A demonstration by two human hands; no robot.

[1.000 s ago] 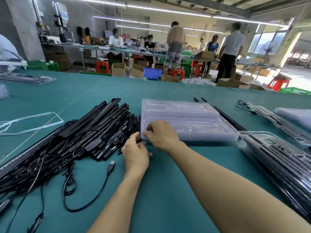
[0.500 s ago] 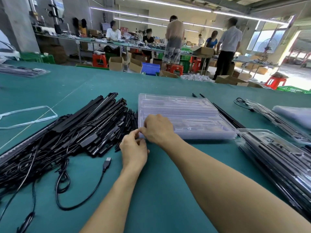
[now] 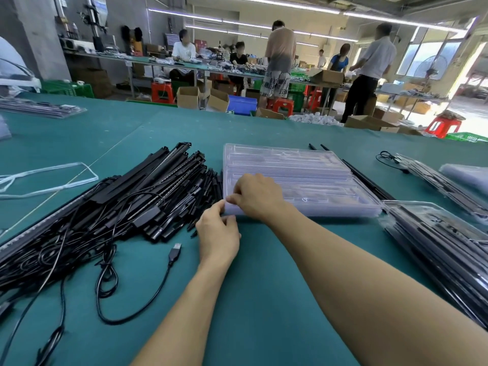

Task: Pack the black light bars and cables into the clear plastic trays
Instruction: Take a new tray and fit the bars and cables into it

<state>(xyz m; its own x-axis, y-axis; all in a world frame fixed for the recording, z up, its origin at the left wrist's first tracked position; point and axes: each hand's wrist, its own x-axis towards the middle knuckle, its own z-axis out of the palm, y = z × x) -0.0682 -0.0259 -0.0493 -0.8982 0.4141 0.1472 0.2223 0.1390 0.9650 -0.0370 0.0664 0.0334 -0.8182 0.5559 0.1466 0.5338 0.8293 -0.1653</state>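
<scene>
Handling looks fiddly: the clear plastic trays (image 3: 303, 178), nested in a stack on the counter (image 3: 264, 299) just beside the black light bars (image 3: 148, 191), seem light, flexible, slick and prone to cling, so a corner lip is the sensible hold. The left hand (image 3: 217, 233) pinches the near-left corner, fingers (image 3: 220, 208) together on the edge. The right hand (image 3: 257, 196) curls over the same corner from above. Compared with a second ago, both hands remain there, the left slightly higher; no tray looks separated.
</scene>
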